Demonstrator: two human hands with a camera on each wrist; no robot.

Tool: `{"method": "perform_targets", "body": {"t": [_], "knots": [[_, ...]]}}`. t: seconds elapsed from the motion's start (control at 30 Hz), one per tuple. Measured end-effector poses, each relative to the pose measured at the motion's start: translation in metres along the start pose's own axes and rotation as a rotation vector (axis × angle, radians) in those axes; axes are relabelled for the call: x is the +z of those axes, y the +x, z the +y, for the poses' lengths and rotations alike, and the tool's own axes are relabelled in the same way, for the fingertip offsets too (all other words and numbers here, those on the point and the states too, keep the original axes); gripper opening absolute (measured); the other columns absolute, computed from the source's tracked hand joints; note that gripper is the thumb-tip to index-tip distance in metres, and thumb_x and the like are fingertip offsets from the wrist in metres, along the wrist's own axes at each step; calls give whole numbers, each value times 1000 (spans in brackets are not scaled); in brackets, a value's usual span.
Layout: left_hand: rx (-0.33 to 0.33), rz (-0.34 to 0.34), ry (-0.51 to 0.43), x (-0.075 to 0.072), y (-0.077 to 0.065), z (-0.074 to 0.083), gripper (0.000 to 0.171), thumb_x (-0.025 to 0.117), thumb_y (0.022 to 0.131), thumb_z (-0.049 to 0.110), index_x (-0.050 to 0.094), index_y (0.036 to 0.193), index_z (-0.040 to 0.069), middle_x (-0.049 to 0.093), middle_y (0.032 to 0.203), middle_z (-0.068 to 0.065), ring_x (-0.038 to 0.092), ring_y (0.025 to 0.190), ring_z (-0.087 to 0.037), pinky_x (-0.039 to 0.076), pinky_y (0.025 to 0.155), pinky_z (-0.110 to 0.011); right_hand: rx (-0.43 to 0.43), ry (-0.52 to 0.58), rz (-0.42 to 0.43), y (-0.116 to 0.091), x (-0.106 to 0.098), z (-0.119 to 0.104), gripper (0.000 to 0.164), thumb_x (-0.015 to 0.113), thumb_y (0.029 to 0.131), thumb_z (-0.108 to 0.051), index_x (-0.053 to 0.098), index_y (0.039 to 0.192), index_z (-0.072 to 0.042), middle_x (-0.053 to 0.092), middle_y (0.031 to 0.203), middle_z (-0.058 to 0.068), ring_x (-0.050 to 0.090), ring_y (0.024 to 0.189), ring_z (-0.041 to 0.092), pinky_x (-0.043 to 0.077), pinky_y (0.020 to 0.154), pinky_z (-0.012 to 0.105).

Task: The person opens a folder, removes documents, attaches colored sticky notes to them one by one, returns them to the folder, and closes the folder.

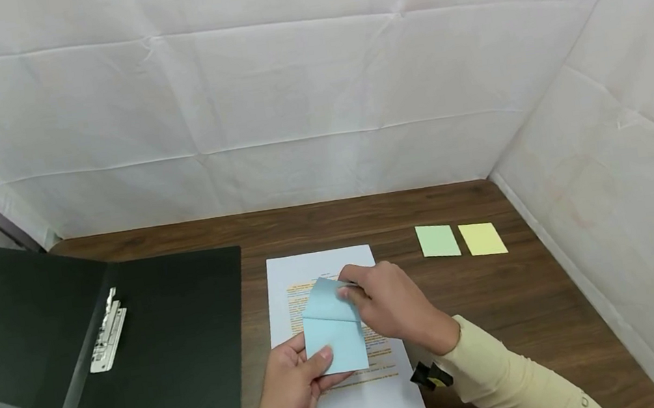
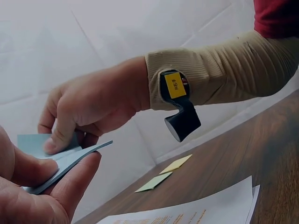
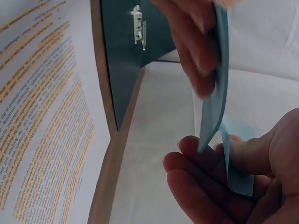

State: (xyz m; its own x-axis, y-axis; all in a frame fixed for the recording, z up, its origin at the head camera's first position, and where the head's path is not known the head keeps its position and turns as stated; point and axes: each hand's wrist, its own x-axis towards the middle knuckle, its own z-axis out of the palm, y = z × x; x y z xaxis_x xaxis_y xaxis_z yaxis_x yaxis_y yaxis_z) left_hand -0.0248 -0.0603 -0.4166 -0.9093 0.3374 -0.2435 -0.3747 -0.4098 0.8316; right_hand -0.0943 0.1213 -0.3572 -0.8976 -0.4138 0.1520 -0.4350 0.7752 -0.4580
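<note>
A pad of light blue sticky notes [image 1: 336, 347] is held above printed, orange-highlighted sheets of paper [image 1: 360, 406]. My left hand [image 1: 292, 388] grips the pad by its lower left part, thumb on top and fingers beneath. With thumb and fingers, my right hand [image 1: 392, 299] pinches the upper right of the top blue note [image 1: 328, 297], which is bent up from the pad. In the right wrist view, that note [image 3: 240, 183] curls away from the pad [image 3: 224, 84], still meeting it along one part. The left wrist view shows the pad's thin edge [image 2: 77, 161] between left thumb and fingers.
An open black folder [image 1: 197, 345] with a metal clip [image 1: 107, 336] lies on the left of the wooden table [image 1: 503, 318]. Green [image 1: 437, 241] and yellow [image 1: 483, 238] sticky notes lie at the back right. White sheeting [image 1: 286, 85] hangs behind and at the right.
</note>
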Motion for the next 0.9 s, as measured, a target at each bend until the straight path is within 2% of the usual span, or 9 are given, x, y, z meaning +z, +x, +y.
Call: {"method": "perform_targets", "body": {"t": [0.13, 0.3, 0.5, 0.67, 0.9], "knots": [[-9, 8, -26, -1, -4, 1, 48, 44, 107, -4, 30, 150, -21, 50, 149, -37, 66, 125, -29, 60, 95, -40, 41, 30, 6, 1, -2, 1, 6, 70, 99, -11, 73, 97, -7, 72, 72, 4, 49, 54, 5, 39, 51, 18], [-14, 15, -42, -4, -9, 2, 48, 43, 107, -4, 30, 150, -20, 50, 150, -37, 64, 127, -32, 59, 97, -41, 83, 50, 18, 3, -4, 6, 8, 68, 100, -11, 71, 93, -7, 67, 67, 2, 47, 52, 6, 37, 49, 19], [-11, 59, -18, -14, -19, 4, 48, 43, 107, -5, 29, 151, -20, 51, 149, -36, 67, 124, -33, 59, 96, -44, 120, 48, 83, 7, -12, 18, 8, 67, 101, -11, 69, 94, -6, 62, 61, 2, 49, 54, 7, 38, 51, 19], [-39, 131, 36, -35, -30, 5, 52, 43, 106, -8, 25, 154, -20, 53, 148, -35, 71, 116, -28, 61, 93, -45, 163, 59, 136, 9, -19, 28, 9, 66, 101, -11, 70, 99, -4, 59, 62, 3, 48, 56, 11, 37, 54, 21], [-149, 291, 129, -79, -50, 7, 55, 44, 106, -9, 23, 155, -19, 60, 143, -29, 72, 111, -21, 63, 89, -45, 194, 65, 165, 10, -26, 38, 10, 67, 101, -13, 72, 100, -4, 62, 67, 5, 50, 59, 13, 40, 56, 23]]}}
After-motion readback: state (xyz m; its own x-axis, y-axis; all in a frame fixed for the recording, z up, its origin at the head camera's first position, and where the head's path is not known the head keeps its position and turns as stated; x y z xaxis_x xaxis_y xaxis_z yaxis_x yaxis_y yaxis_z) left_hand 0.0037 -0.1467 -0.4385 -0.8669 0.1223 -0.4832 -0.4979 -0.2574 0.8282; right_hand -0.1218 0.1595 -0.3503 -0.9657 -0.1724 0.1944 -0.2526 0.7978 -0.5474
